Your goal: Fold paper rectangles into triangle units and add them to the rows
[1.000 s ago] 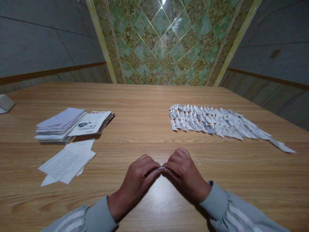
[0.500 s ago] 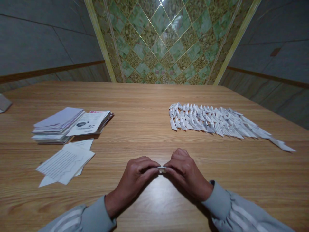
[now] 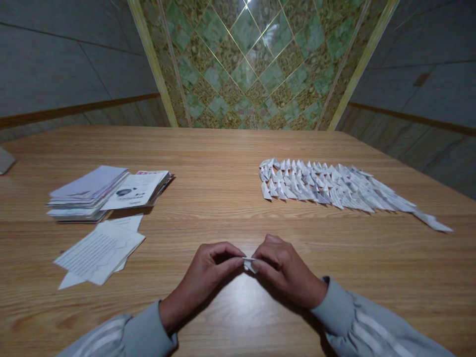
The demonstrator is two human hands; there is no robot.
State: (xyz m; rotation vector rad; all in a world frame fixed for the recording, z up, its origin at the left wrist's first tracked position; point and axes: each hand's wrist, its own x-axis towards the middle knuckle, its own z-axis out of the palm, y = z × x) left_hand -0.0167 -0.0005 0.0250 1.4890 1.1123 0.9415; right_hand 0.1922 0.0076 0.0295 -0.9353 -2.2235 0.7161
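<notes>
A small piece of folded white paper (image 3: pixel 250 265) is held just above the table, in front of me. My left hand (image 3: pixel 213 263) pinches its left end between thumb and fingers. On the opposite side, my right hand (image 3: pixel 284 267) is closed on the right end the same way. The fingertips of both hands nearly meet and hide much of the paper, so its full shape cannot be made out. Beyond my right hand, several rows of small folded paper boats (image 3: pixel 312 183) stand close together.
To the left lie a stack of papers (image 3: pixel 89 183) and a printed booklet (image 3: pixel 137 188) leaning on it. Nearer me are several loose printed sheets (image 3: pixel 104 250). A pale object (image 3: pixel 5 161) sits at the far left edge of the wooden table (image 3: pixel 208 163). A tiled wall (image 3: pixel 245 74) rises behind.
The folded paper has tilted, and more of its lower part shows below my fingertips. My right hand's fingers have curled lower. The papers and boats stay where they were.
</notes>
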